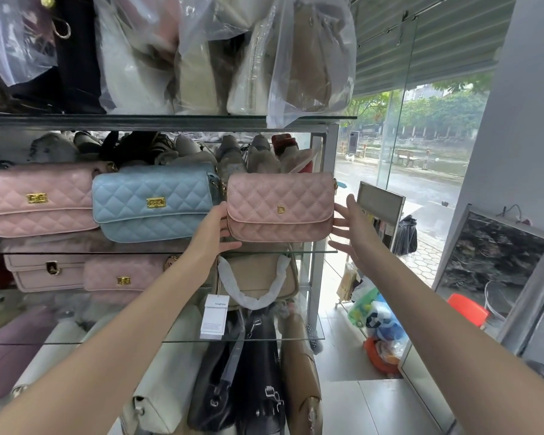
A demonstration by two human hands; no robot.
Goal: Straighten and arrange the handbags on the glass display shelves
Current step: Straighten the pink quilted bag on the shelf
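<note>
"Where's the pink bag?"
"Between the left hand and right hand. Both are open, straight fingers against its ends."
"Risk?"
"Nothing grips it. An uneven push could tip it off the glass shelf below the hands."

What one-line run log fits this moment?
step: straightening; object: pink quilted leather flap handbag; place: glass shelf, right end; left hand: against bag's left edge; right hand: open at right edge

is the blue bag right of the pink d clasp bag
No, the blue bag sits to the left of the pink D clasp bag in the head view.
</note>
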